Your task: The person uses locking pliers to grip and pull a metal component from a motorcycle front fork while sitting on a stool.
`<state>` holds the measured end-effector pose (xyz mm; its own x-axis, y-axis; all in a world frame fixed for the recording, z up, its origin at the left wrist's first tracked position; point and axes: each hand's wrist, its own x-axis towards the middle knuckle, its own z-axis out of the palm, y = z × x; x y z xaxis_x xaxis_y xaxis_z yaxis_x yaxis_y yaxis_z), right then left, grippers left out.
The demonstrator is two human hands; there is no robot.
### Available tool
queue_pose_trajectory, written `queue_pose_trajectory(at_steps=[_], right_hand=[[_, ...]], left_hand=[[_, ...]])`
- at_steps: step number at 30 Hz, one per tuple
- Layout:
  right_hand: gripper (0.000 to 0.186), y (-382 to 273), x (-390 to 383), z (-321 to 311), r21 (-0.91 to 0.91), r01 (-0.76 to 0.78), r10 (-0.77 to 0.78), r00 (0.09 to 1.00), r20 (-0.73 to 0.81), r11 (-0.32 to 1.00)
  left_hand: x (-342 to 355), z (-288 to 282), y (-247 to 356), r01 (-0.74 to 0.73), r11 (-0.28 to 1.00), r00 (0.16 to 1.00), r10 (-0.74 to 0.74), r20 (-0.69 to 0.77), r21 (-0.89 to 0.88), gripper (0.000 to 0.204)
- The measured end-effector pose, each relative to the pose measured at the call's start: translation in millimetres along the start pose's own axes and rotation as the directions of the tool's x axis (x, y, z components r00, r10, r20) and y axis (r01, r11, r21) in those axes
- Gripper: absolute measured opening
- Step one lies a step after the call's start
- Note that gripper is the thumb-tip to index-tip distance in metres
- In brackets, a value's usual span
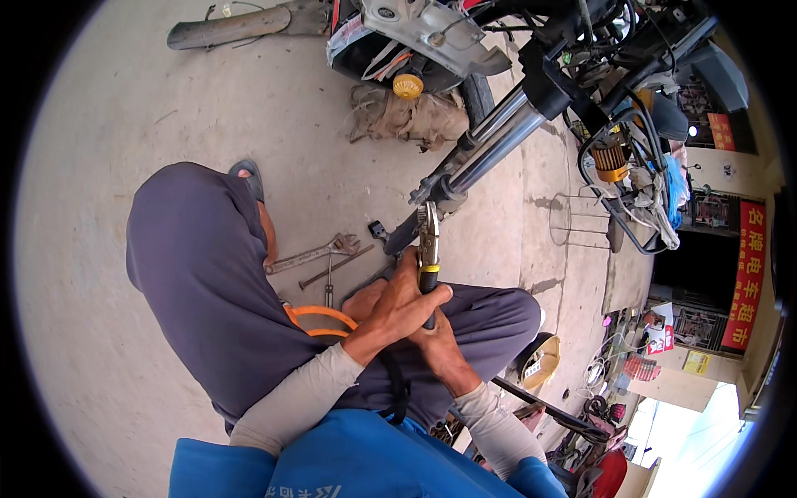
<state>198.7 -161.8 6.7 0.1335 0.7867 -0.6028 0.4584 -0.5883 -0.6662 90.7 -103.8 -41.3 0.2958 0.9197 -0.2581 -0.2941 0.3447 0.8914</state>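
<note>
The left hand [398, 311] is closed around the black-and-yellow grip of a pair of pliers [428, 239], and the right hand [440, 350] wraps the handle's lower part. The pliers' metal head points at the lower end of the fork [498, 152]; whether it touches cannot be told.

Left of the fork's lower end, on the concrete, lie an adjustable wrench [309, 255], a metal rod [354, 258] and a slim tool [330, 295]. A brown sack [403, 120] and an amber lamp [408, 86] are left of the fork's upper part; well apart, further left, lies a long curved grey part [228, 31].

The fork's shiny tubes stand exposed and tools are out near it, so the work appears unfinished, perhaps midway; exactly how much is left does not show.
</note>
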Motion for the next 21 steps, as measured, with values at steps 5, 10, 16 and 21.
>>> queue_pose_trajectory(at_steps=[5,10,16,21], right_hand=[[0.081,2.0,-1.6,-0.9,0.123,-0.081,0.064,0.988,0.138,0.989],[0.098,-25.9,-8.9,-24.5,-0.046,0.004,0.004,0.985,0.172,0.999],[0.099,-16.3,-1.4,-42.5,0.062,-0.044,0.025,0.959,0.281,0.997],[0.086,4.4,17.5,-53.3,0.153,-0.035,-0.020,0.938,0.347,0.988]], left_hand=[[-4.3,0.1,5.9,0.081,0.996,0.997,-0.081,0.017,0.045,0.050],[-11.6,9.4,22.4,0.140,0.978,0.988,-0.129,-0.083,0.156,0.064],[-8.9,20.1,23.0,0.159,0.976,0.983,-0.142,-0.116,0.151,0.067],[-5.6,27.9,12.0,0.103,0.950,0.977,-0.041,-0.210,0.295,0.068]])
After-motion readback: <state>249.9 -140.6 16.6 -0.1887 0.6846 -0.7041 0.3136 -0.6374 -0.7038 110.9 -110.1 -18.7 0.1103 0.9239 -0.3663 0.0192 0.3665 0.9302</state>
